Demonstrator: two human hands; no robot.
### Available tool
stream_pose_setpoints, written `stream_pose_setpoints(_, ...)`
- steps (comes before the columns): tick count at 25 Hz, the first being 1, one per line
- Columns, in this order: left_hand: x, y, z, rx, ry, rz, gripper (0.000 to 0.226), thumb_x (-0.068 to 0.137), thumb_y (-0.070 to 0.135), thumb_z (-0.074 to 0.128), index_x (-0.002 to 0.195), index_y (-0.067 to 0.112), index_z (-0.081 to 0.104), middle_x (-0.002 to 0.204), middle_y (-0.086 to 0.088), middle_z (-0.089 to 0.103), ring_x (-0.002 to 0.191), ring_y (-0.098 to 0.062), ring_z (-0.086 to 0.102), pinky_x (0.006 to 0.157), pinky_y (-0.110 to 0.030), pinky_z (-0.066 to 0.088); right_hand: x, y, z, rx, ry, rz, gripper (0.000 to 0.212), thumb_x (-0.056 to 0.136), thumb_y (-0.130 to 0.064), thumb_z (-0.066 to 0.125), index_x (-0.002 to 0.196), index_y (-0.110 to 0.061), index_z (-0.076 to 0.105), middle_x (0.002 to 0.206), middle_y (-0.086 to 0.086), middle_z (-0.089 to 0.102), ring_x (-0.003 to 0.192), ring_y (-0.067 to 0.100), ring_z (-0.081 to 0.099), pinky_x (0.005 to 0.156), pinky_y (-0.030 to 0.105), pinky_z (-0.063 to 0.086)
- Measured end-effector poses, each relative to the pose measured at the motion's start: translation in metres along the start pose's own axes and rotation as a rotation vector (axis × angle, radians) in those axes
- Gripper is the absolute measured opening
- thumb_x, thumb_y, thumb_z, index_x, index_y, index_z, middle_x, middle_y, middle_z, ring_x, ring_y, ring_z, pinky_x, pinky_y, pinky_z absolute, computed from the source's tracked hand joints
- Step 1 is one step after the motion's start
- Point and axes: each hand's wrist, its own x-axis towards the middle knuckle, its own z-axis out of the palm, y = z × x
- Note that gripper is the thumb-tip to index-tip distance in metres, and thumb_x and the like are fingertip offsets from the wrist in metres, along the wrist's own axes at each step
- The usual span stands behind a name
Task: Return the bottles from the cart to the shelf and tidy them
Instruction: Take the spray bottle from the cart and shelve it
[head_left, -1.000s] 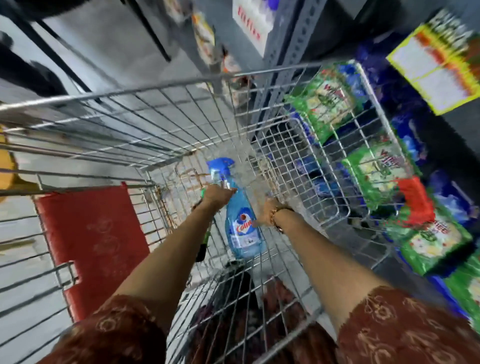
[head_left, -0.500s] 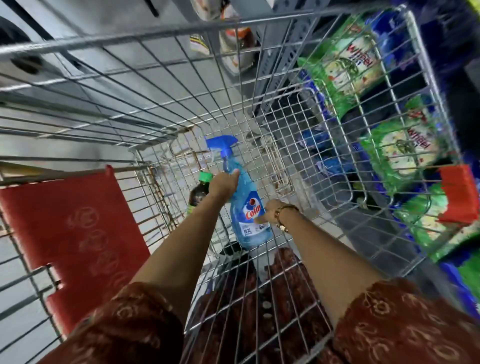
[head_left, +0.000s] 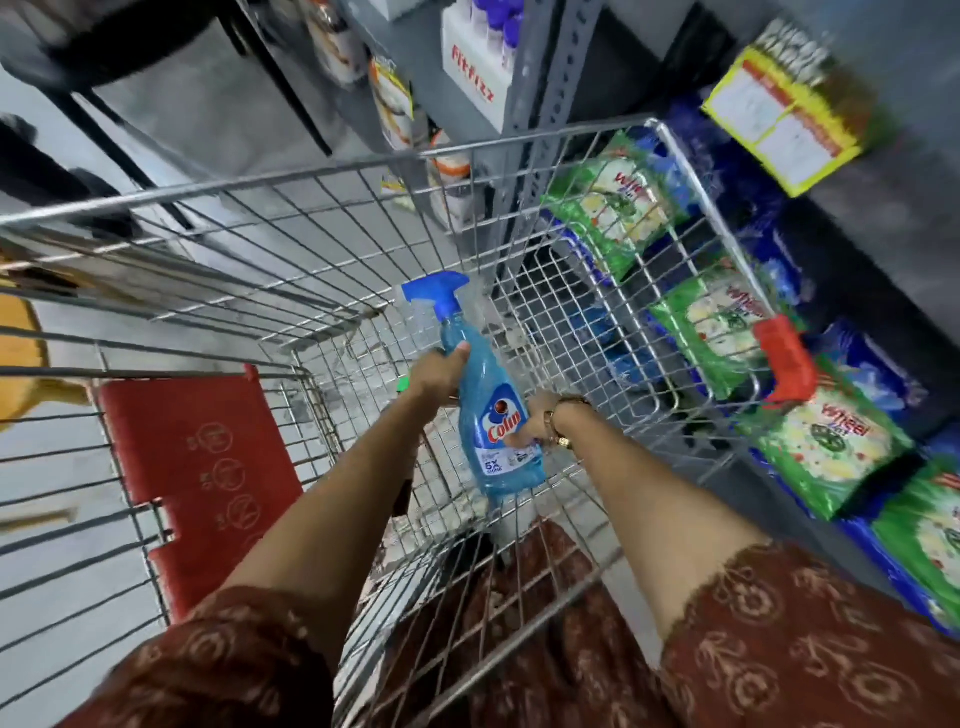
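Note:
Inside the wire cart (head_left: 322, 179) I hold a blue spray bottle (head_left: 488, 400) with a blue trigger head, tilted with the nozzle up and away. My left hand (head_left: 439, 371) grips its neck below the trigger. My right hand (head_left: 535, 423) is wrapped around its lower body at the label. A dark bottle with a green cap (head_left: 401, 385) lies in the cart, mostly hidden behind my left hand and forearm. The grey shelf unit (head_left: 550, 93) stands just beyond the cart at right.
Green and blue detergent packs (head_left: 826, 447) fill the low shelves to the right. Bottles and a white box (head_left: 475, 67) sit on the shelves ahead. A red child-seat flap (head_left: 202, 467) hangs at the cart's left. A red corner guard (head_left: 784, 358) caps the right rim.
The spray bottle has risen a little within the cart, still held in both hands. My view has tilted up toward the shelves, and the dark bottle is now more hidden.

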Motion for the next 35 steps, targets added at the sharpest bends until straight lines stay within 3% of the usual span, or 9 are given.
stream_pose_setpoints(4, -0.056, 0.034, -0.003, -0.042, 0.012, 0.174, 0.046, 0.093, 0.035, 0.046, 0.115, -0.004, 0.051, 0.104, -0.019, 0.06, 0.073, -0.025, 0.061, 0.047, -0.025, 0.055, -0.063, 0.01, -0.019, 0.057, 0.109, -0.121, 0.074, 0.073, -0.045, 0.071, 0.13, -0.004, 0.047, 0.129, 0.015, 0.058, 0.115, 0.034, 0.057, 0.1, 0.048, 0.047)
stream_pose_setpoints(9, -0.144, 0.089, 0.012, -0.002, 0.041, 0.447, 0.033, 0.089, 0.033, 0.052, 0.105, 0.005, 0.059, 0.093, -0.014, 0.058, 0.06, -0.016, 0.052, 0.048, -0.021, 0.043, -0.154, 0.036, -0.032, 0.103, 0.394, -0.285, 0.058, 0.086, -0.035, 0.06, 0.13, 0.0, 0.045, 0.135, 0.018, 0.052, 0.121, 0.033, 0.051, 0.105, 0.044, 0.041)
stream_pose_setpoints(11, -0.182, 0.112, 0.02, -0.034, 0.043, 0.571, 0.03, 0.089, 0.03, 0.055, 0.103, 0.004, 0.061, 0.089, -0.011, 0.057, 0.056, -0.012, 0.048, 0.039, -0.014, 0.04, -0.201, 0.047, -0.036, 0.145, 0.52, -0.375, 0.072, 0.078, -0.048, 0.063, 0.131, -0.003, 0.046, 0.134, 0.017, 0.053, 0.121, 0.033, 0.052, 0.103, 0.046, 0.043)
stream_pose_setpoints(16, -0.274, 0.153, 0.048, -0.031, 0.037, 0.788, 0.024, 0.082, 0.04, 0.062, 0.079, 0.019, 0.05, 0.085, -0.005, 0.06, 0.08, -0.023, 0.056, 0.065, -0.03, 0.048, -0.297, 0.089, -0.03, 0.355, 0.795, -0.6, 0.046, 0.081, -0.011, 0.069, 0.123, 0.001, 0.052, 0.126, 0.02, 0.059, 0.113, 0.026, 0.057, 0.087, 0.017, 0.046)
stream_pose_setpoints(19, -0.321, 0.172, 0.072, -0.039, 0.01, 0.917, 0.028, 0.079, 0.042, 0.064, 0.068, 0.022, 0.049, 0.07, 0.0, 0.056, 0.063, -0.018, 0.052, 0.055, -0.022, 0.043, -0.338, 0.115, -0.023, 0.451, 0.93, -0.657, 0.043, 0.079, -0.01, 0.07, 0.118, 0.001, 0.054, 0.122, 0.021, 0.063, 0.11, 0.026, 0.06, 0.094, 0.029, 0.049)
stream_pose_setpoints(22, -0.356, 0.187, 0.096, -0.042, -0.076, 0.994, 0.027, 0.076, 0.042, 0.067, 0.074, 0.018, 0.055, 0.075, -0.005, 0.056, 0.062, -0.019, 0.05, 0.056, -0.025, 0.042, -0.366, 0.14, -0.019, 0.592, 1.012, -0.684, 0.047, 0.077, -0.01, 0.072, 0.118, 0.001, 0.053, 0.122, 0.02, 0.062, 0.101, 0.017, 0.057, 0.075, 0.013, 0.052)
stream_pose_setpoints(26, -0.379, 0.195, 0.122, -0.007, -0.128, 1.051, 0.029, 0.076, 0.044, 0.066, 0.07, 0.023, 0.046, 0.082, -0.003, 0.055, 0.069, -0.02, 0.048, 0.06, -0.029, 0.041, -0.384, 0.168, -0.018, 0.639, 1.068, -0.598, 0.053, 0.075, -0.024, 0.074, 0.12, -0.009, 0.05, 0.123, 0.012, 0.063, 0.108, 0.026, 0.06, 0.093, 0.036, 0.048)
stream_pose_setpoints(32, -0.37, 0.211, 0.147, 0.046, -0.153, 1.043, 0.032, 0.079, 0.048, 0.061, 0.086, 0.019, 0.049, 0.079, 0.005, 0.055, 0.068, -0.012, 0.05, 0.06, -0.026, 0.038, -0.38, 0.187, -0.034, 0.643, 1.119, -0.486, 0.051, 0.076, -0.033, 0.072, 0.116, -0.009, 0.049, 0.121, 0.013, 0.063, 0.108, 0.031, 0.06, 0.097, 0.046, 0.048)
stream_pose_setpoints(35, -0.356, 0.231, 0.16, 0.083, -0.16, 1.043, 0.038, 0.081, 0.049, 0.058, 0.1, 0.017, 0.054, 0.108, -0.007, 0.061, 0.09, -0.022, 0.056, 0.077, -0.031, 0.044, -0.369, 0.189, -0.053, 0.71, 1.185, -0.48, 0.044, 0.078, -0.031, 0.071, 0.111, -0.009, 0.051, 0.119, 0.015, 0.064, 0.107, 0.032, 0.06, 0.096, 0.049, 0.048)
